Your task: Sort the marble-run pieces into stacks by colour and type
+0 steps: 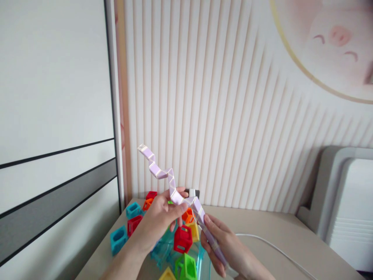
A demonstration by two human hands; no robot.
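Observation:
A lilac and white snake puzzle (158, 171) is stretched out in a zigzag, its far end raised up to the left in front of the ribbed wall. Around its middle, my left hand (163, 212) grips a segment between thumb and fingers. My right hand (223, 243) is wrapped round the straighter near end. Below the hands, a red block (183, 239), a yellow block (193, 232) and a green block (186, 267) sit at a clear teal box (205, 260). Part of the blocks is hidden behind my left hand and forearm.
Blue blocks (119, 240) and a red block (134, 224) lie left of my forearm. A white cable (268, 239) runs across the beige tabletop (253, 221). White panelling (55, 97) borders the left, a grey and white bed-like frame (335, 194) the right.

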